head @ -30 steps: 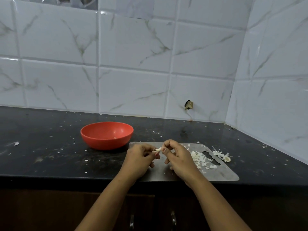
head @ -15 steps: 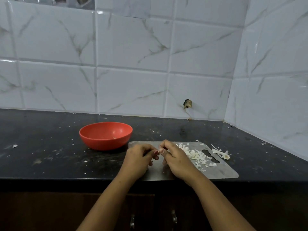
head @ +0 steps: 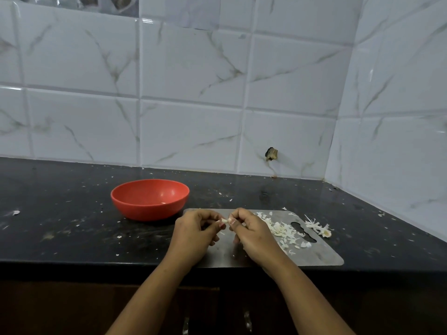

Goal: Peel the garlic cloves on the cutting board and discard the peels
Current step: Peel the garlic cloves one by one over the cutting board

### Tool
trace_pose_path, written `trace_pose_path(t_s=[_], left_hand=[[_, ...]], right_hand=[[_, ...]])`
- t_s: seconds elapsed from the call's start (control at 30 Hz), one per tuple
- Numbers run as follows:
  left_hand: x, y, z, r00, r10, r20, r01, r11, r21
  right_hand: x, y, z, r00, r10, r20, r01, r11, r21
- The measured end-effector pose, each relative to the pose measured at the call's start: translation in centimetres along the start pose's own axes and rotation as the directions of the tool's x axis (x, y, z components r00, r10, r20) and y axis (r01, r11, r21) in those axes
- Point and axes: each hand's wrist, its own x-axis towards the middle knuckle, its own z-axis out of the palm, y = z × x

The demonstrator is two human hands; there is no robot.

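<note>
A small pale garlic clove (head: 225, 220) is pinched between the fingertips of my left hand (head: 197, 234) and my right hand (head: 254, 234), just above the grey metal cutting board (head: 321, 256). Only the clove's tip shows between the fingers. A heap of white garlic peels (head: 281, 229) lies on the board to the right of my right hand. The stripped garlic stem and root (head: 319, 228) lies off the board's far right corner.
A red bowl (head: 150, 198) stands on the black counter (head: 60, 226) to the left of the board, with a pale bit inside. Small peel flecks are scattered over the counter. Tiled walls close the back and the right side.
Both hands stay together over the board with the clove between them; the fingers have shifted slightly on it. The view has tilted a little.
</note>
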Motion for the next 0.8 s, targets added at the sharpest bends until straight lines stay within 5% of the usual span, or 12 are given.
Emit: trace_pose_path(t_s=[0.43, 0.8], left_hand=[[-0.32, -0.02, 0.58, 0.989, 0.133, -0.067, -0.118, 0.973, 0.201], [-0.55, 0.18, 0.25, 0.989, 0.144, -0.029, -0.139, 0.981, 0.134]], right_hand=[[-0.31, 0.52, 0.81, 0.986, -0.151, -0.071, 0.116, 0.926, -0.36], [-0.31, 0.48, 0.67, 0.97, -0.236, -0.066, 0.214, 0.946, -0.243]])
